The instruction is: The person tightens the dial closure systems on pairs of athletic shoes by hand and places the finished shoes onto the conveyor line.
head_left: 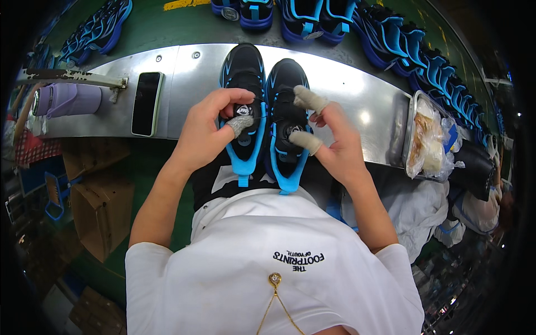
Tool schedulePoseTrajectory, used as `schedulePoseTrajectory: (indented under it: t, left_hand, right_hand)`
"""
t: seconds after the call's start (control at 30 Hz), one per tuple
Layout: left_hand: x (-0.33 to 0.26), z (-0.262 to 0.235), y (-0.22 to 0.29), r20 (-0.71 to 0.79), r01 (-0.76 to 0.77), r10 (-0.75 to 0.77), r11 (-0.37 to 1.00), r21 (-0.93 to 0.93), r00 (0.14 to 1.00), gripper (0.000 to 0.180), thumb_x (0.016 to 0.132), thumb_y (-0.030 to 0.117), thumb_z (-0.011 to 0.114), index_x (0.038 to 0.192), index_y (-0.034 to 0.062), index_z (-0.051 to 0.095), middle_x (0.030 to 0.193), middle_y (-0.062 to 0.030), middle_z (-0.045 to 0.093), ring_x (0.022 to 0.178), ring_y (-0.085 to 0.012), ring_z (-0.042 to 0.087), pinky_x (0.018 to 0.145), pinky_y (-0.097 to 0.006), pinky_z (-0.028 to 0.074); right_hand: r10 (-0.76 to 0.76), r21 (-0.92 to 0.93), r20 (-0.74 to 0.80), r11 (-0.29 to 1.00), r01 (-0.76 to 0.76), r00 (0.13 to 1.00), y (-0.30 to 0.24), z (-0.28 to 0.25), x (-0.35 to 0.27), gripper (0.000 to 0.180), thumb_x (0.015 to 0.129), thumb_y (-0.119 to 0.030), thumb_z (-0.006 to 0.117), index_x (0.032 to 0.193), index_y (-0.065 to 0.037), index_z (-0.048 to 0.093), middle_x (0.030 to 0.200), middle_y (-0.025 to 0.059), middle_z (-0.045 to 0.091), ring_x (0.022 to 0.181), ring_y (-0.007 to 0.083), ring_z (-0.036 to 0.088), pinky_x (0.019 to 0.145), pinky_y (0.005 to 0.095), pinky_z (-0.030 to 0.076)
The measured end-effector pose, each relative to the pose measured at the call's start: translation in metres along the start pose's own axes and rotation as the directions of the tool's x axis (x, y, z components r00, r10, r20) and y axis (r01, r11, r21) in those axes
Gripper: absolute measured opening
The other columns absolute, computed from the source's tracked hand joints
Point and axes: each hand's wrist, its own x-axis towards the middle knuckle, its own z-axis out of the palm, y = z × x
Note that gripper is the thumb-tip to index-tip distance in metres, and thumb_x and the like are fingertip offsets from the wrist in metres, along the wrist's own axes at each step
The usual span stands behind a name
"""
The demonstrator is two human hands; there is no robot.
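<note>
A pair of black sneakers with bright blue trim lies side by side, toes away from me: the left sneaker [243,61] and the right sneaker [287,75]. My left hand [209,125] is curled over the left one, thumb and forefinger closed around its tongue [243,110], which bears a round badge. A grey cover wraps that thumb. Over the right sneaker, my right hand [338,134] has its thumb and forefinger spread, both in beige covers. Its thumb tip is by the round badge on the right tongue [290,133]; whether it touches is unclear.
The sneakers rest on a metal ledge [363,106]. On it at left are a phone [147,103] and a purple bottle [75,100]. A metal tray [410,134] with plastic-wrapped items stands at right. More sneakers [391,39] line the green belt beyond. Cardboard boxes [100,209] are lower left.
</note>
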Motion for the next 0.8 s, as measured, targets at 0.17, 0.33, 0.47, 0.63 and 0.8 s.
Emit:
schedulePoseTrajectory:
  t: [0.17, 0.33, 0.47, 0.63, 0.8]
  left_hand:
    - [0.002, 0.003, 0.005, -0.128, 0.006, 0.033, 0.955, 0.295, 0.991, 0.049, 0.074, -0.004, 0.065, 0.122, 0.0063, 0.06, 0.104, -0.0035, 0.062, 0.086, -0.0151, 0.05, 0.082, -0.026, 0.043]
    - [0.002, -0.009, 0.0, -0.006, -0.091, 0.092, 0.992, 0.093, 0.996, 0.044, 0.073, 0.0, 0.069, 0.116, 0.0054, 0.059, 0.098, -0.0031, 0.057, 0.084, -0.0161, 0.049, 0.079, -0.028, 0.043]
    - [0.001, 0.002, 0.003, -0.118, -0.051, 0.087, 0.958, 0.282, 0.989, 0.047, 0.074, 0.002, 0.07, 0.12, 0.0056, 0.06, 0.101, -0.0039, 0.062, 0.087, -0.0153, 0.052, 0.082, -0.027, 0.044]
    - [0.002, -0.008, -0.003, -0.065, -0.016, 0.026, 0.989, 0.146, 0.998, 0.044, 0.075, 0.007, 0.073, 0.118, 0.0053, 0.062, 0.11, -0.005, 0.064, 0.092, -0.0151, 0.054, 0.084, -0.028, 0.043]
    - [0.008, -0.018, -0.005, 0.142, -0.151, 0.136, 0.983, 0.106, 0.981, 0.04, 0.077, 0.006, 0.072, 0.117, 0.0059, 0.064, 0.109, -0.0054, 0.064, 0.094, -0.0165, 0.056, 0.084, -0.028, 0.045]
  right_hand:
    - [-0.049, 0.017, -0.033, 0.999, 0.049, 0.998, 0.009, 0.002, 0.012, 0.053, 0.082, -0.007, 0.075, 0.133, -0.007, 0.06, 0.105, 0.008, 0.064, 0.086, 0.0181, 0.056, 0.08, 0.0302, 0.049]
    - [-0.054, 0.003, -0.01, 0.999, 0.054, 0.998, 0.009, 0.006, 0.017, 0.045, 0.084, -0.005, 0.072, 0.128, -0.007, 0.063, 0.093, 0.0089, 0.059, 0.08, 0.0182, 0.056, 0.075, 0.0293, 0.049]
    - [-0.035, 0.031, 0.004, 0.999, 0.035, 0.999, 0.007, 0.007, 0.024, 0.043, 0.085, -0.004, 0.071, 0.127, -0.006, 0.063, 0.094, 0.0089, 0.059, 0.08, 0.0187, 0.055, 0.075, 0.0295, 0.049]
    - [-0.03, -0.009, 0.053, 1.0, 0.03, 0.998, 0.01, 0.007, 0.023, 0.041, 0.086, -0.005, 0.07, 0.126, -0.007, 0.065, 0.092, 0.0093, 0.059, 0.08, 0.0194, 0.056, 0.073, 0.0308, 0.048]
    - [-0.038, 0.02, 0.038, 0.999, 0.037, 0.999, 0.017, 0.01, 0.029, 0.026, 0.086, -0.005, 0.07, 0.111, -0.001, 0.065, 0.089, 0.0102, 0.058, 0.077, 0.02, 0.056, 0.07, 0.0313, 0.048]
